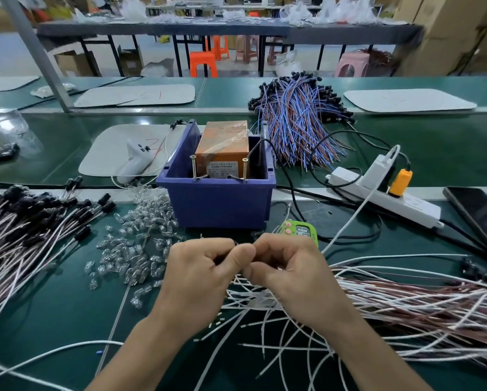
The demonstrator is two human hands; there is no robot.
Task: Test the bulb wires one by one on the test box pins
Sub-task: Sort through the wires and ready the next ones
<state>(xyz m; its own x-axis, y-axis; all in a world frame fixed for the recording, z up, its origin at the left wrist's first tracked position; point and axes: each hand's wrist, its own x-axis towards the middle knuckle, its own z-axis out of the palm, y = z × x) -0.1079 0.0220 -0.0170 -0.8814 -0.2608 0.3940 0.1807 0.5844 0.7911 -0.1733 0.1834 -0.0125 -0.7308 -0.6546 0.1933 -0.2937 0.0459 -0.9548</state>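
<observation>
Bulb wires, white and brown, are heaped at the front right of the green desk. Over the heap a small piece, mostly hidden, is pinched between the curled left hand and right hand, just before the blue plastic test box with its two upright screw pins.

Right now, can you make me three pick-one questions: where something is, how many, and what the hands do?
1. Where is the pile of small clear glass bulbs? A. left of the blue plastic bin B. inside it C. on top of it
2. How many brass screw pins stand before the taped orange box? A. one B. two C. four
3. What are the left hand and right hand doing? A. lying flat B. waving C. pinching a small part together
A, they lie outside, by its left wall; B, one at each front corner; C, both close on it.
</observation>
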